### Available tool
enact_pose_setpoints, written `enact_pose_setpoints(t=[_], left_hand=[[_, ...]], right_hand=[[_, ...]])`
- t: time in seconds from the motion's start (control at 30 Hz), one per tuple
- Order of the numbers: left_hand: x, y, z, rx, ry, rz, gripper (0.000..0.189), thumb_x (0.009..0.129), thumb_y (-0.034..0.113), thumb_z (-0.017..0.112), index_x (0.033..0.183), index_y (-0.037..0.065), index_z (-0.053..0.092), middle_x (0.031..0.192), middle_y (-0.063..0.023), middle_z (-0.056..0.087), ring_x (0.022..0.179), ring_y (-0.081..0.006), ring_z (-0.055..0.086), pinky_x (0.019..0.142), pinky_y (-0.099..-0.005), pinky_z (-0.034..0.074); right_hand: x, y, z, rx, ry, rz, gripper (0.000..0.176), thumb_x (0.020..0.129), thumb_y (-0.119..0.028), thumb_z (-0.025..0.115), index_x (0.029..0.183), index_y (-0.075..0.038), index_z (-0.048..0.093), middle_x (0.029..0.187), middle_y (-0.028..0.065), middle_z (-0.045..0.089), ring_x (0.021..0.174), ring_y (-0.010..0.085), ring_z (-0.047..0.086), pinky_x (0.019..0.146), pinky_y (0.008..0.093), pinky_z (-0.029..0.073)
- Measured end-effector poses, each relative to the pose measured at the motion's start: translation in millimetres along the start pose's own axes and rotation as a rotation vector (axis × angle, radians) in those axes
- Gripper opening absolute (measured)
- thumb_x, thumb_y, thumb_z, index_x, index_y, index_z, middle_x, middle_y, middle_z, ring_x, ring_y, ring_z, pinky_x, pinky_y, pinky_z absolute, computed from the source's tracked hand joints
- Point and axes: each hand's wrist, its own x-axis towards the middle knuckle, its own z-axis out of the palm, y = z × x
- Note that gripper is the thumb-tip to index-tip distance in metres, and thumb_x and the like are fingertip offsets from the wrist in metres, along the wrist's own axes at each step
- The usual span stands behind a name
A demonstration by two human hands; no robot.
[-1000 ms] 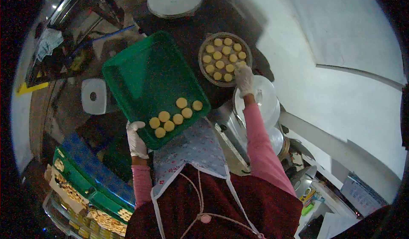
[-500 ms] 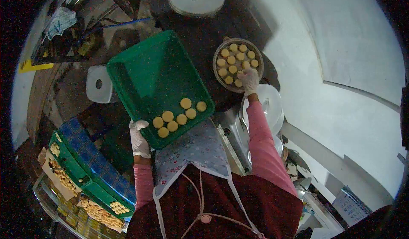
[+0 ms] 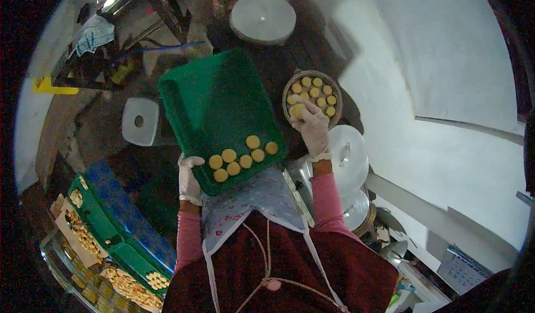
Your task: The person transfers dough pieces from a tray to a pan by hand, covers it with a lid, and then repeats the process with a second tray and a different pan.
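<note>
Left hand (image 3: 189, 183) grips green tray (image 3: 223, 101) by its near-left corner; tray's long axis runs outward, slanting left. Pale rounds (image 3: 246, 161) at tray's near end. Right of tray: right hand (image 3: 316, 136), nearer round pan (image 3: 340, 105), pinching one round (image 3: 299, 110); pan lies just beyond.

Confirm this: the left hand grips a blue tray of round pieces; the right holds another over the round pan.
The colour is wrong: the head view shows a green tray. The left hand grips it; the right hand holds a piece over the round pan.
</note>
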Motion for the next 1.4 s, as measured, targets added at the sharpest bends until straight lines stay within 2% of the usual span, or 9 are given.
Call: enact_pose_setpoints(t=[0.1,0.27,0.5,0.7,1.0,1.17,1.2,1.3,1.4], left_hand=[[2.5,8.9,-0.2,-0.090,-0.055,-0.046,0.049,0.068,0.007,0.060,0.116,0.002,0.050,0.101,-0.0080,0.059,0.095,-0.0232,0.058,0.090,-0.0357,0.048],[9.8,14.3,-8.8,-0.070,0.004,-0.052,0.061,0.067,0.007,0.061,0.125,0.001,0.042,0.109,-0.0102,0.057,0.098,-0.0238,0.058,0.091,-0.0353,0.048],[22.3,20.9,-28.3,-0.093,-0.014,-0.023,0.061,0.067,0.008,0.062,0.124,0.000,0.043,0.111,-0.0106,0.057,0.099,-0.0242,0.057,0.091,-0.0364,0.047],[27.9,29.3,-33.7,-0.105,-0.042,-0.045,0.056,0.068,0.006,0.060,0.121,0.002,0.044,0.110,-0.0103,0.057,0.101,-0.0248,0.057,0.091,-0.0361,0.047],[41.6,26.8,-57.8,-0.165,-0.042,-0.048,0.051,0.070,0.004,0.058,0.120,0.003,0.046,0.107,-0.0095,0.058,0.100,-0.0247,0.057,0.092,-0.0368,0.048],[54.6,20.4,-74.0,-0.142,-0.046,-0.015,0.049,0.072,0.007,0.058,0.118,0.003,0.046,0.106,-0.0091,0.057,0.101,-0.0232,0.056,0.093,-0.0358,0.046],[52.9,23.4,-72.2,-0.125,-0.044,-0.006,0.045,0.073,0.009,0.058,0.116,0.003,0.047,0.105,-0.0087,0.056,0.101,-0.0227,0.055,0.093,-0.0357,0.045],[49.9,28.4,-69.4,-0.069,-0.054,0.032,0.033,0.077,0.013,0.058,0.108,0.003,0.052,0.105,-0.0077,0.056,0.101,-0.0215,0.055,0.094,-0.0354,0.044],[55.9,24.8,-80.3,0.018,-0.092,0.084,0.021,0.081,0.017,0.056,0.099,0.005,0.056,0.107,-0.0067,0.055,0.103,-0.0209,0.054,0.096,-0.0356,0.043]], right_hand=[[-2.6,-2.4,20.3,0.161,-0.050,-0.039,0.044,0.090,-0.022,0.064,0.127,0.001,0.056,0.103,0.0084,0.066,0.084,0.0169,0.066,0.067,0.0266,0.054],[4.1,8.8,30.0,0.387,-0.045,0.073,0.042,0.090,-0.018,0.063,0.127,0.000,0.056,0.108,0.0098,0.065,0.096,0.0200,0.063,0.081,0.0334,0.053],[22.1,27.8,50.5,0.584,-0.045,0.086,0.046,0.089,-0.008,0.060,0.132,0.003,0.049,0.119,0.0139,0.060,0.112,0.0267,0.056,0.099,0.0440,0.045],[14.7,15.8,76.0,0.806,0.056,0.204,0.044,0.090,-0.002,0.056,0.131,0.009,0.045,0.120,0.0160,0.055,0.115,0.0311,0.050,0.104,0.0431,0.041],[25.7,59.8,65.2,0.871,0.056,0.077,0.030,0.090,0.000,0.054,0.118,0.012,0.053,0.111,0.0160,0.058,0.109,0.0284,0.053,0.102,0.0422,0.044],[29.3,74.6,57.0,0.800,-0.022,0.101,0.035,0.090,-0.008,0.057,0.122,0.007,0.055,0.114,0.0147,0.062,0.111,0.0291,0.055,0.101,0.0423,0.045],[29.3,75.6,57.0,0.753,-0.062,0.088,0.036,0.091,-0.009,0.057,0.123,0.006,0.054,0.114,0.0141,0.062,0.110,0.0286,0.056,0.100,0.0423,0.045],[23.1,58.7,82.9,0.771,0.141,0.093,0.035,0.093,-0.010,0.055,0.125,0.004,0.054,0.113,0.0117,0.062,0.107,0.0266,0.057,0.099,0.0418,0.046],[30.1,77.7,67.4,0.818,0.077,0.086,0.037,0.095,-0.011,0.053,0.128,0.005,0.051,0.115,0.0135,0.061,0.108,0.0264,0.056,0.099,0.0423,0.045]])
